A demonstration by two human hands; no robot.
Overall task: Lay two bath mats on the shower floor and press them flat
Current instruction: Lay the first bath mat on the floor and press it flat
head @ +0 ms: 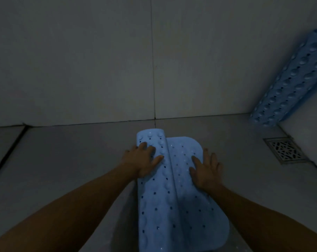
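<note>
A light blue bath mat (174, 200) with holes and bumps lies half unrolled on the grey shower floor (72, 160). Its left part is still a roll; its right part lies flat. My left hand (145, 160) rests on the roll with straight, spread fingers. Flat on the unrolled right part lies my right hand (205, 170), fingers straight. A second blue mat (290, 79), rolled up, leans in the far right corner against the wall.
A square metal floor drain (285, 150) sits at the right, close to the wall. Grey tiled walls (81, 60) close the space ahead and to the right. A dark groove (8, 157) runs across the floor at the left.
</note>
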